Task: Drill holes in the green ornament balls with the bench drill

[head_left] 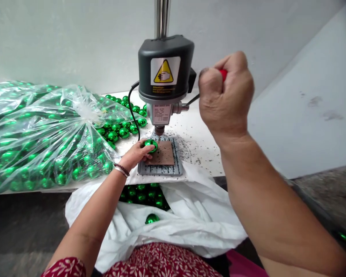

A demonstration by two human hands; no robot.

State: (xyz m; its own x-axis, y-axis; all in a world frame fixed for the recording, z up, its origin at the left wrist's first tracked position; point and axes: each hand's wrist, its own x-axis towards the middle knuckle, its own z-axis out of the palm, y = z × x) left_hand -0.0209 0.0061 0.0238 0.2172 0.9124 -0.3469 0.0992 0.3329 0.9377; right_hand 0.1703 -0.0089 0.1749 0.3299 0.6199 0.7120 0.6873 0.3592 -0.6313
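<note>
My left hand (137, 154) holds a shiny green ball (150, 146) between thumb and fingers, just left of the drill bit (159, 139). Under them is a brown board (167, 153) on the grey base plate (177, 169) of a drill press (165, 69). Raised to the right of the machine's head, my right hand (227, 92) is closed round the red knob (223, 74) of the press lever (194, 99). The ball and the bit are close together; whether they touch is hard to tell.
Clear plastic bags (46, 134) of green balls fill the table's left side, with loose balls (123, 132) beside them. Dark shavings dot the white tabletop (210, 154). Below its front edge, a white sack (202, 219) holds more balls. A black cable (129, 102) hangs left of the press.
</note>
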